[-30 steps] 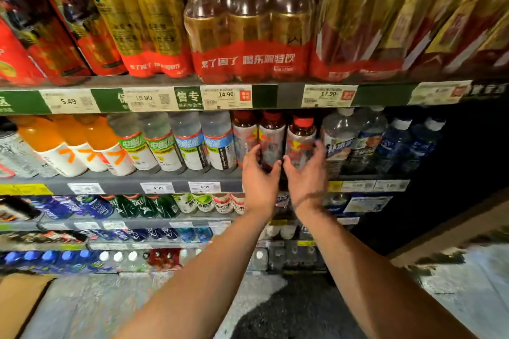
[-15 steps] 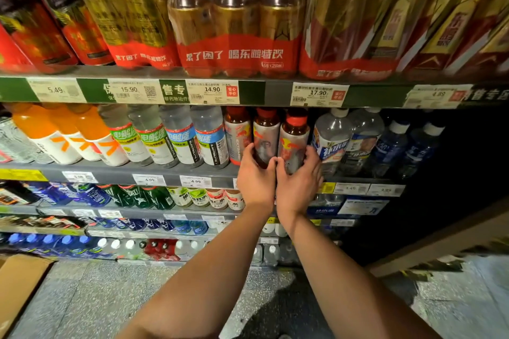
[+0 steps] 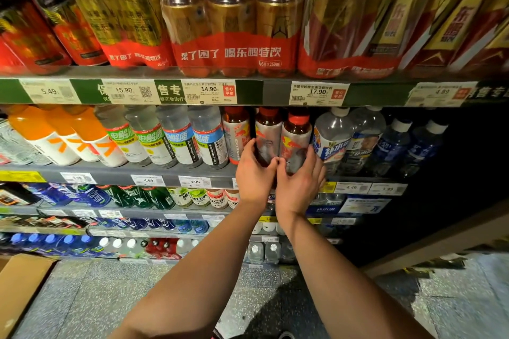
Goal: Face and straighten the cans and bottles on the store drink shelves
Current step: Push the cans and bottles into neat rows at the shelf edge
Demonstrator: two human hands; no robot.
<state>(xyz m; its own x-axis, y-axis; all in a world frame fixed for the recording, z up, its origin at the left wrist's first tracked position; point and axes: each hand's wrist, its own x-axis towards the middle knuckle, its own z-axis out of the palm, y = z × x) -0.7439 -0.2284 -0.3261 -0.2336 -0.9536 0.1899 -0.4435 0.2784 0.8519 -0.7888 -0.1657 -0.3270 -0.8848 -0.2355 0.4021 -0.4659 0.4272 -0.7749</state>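
- My left hand [image 3: 254, 170] grips the middle red-capped brown bottle w/ silvery sleeve label [image 3: 266, 135], fingers curled round its left side, thumb at the front.
- My right hand [image 3: 298, 179] grips the red-capped brown bottle next to it on the right [image 3: 294, 137], fingers round its right side, against the clear white-capped bottle w/ blue-and-orange label [image 3: 332, 137]. Thumbs nearly touch between the two.
- Both bottles stand at the front of the grey metal second shelf [image 3: 110, 173], beside a third bottle of the same kind to the left [image 3: 236, 132].
- To do it well, I reckon: twist each bottle on its base, don't lift; stop when the red bull art faces square out; then draw both to the shelf lip, level w/ the third. Keep the bases flat so neighbours don't tip.
- The right bottle's art looks nearly front-on; the middle one's label shows mostly grey, prob. needs more turn.
- Readable: third bottle's label reads "EXTRA" something, vertical.
- Shrink-wrapped six-pack of amber white-capped bottles [image 3: 231, 22] up top: "累了困了 喝东鹏特饮", "6瓶×250ml".
- Price tags on upper shelf edge [image 3: 208, 91]: 5.49, 15.90, 14.90, 17.90; the far right one approx. 4.89, blurred.
- Lower tags: 4.99, 4.99, 4.49, 3.99.
- Clear bottles w/ green, red and blue label bands [image 3: 176, 137]: "电解质", "ELECTROLYTE".
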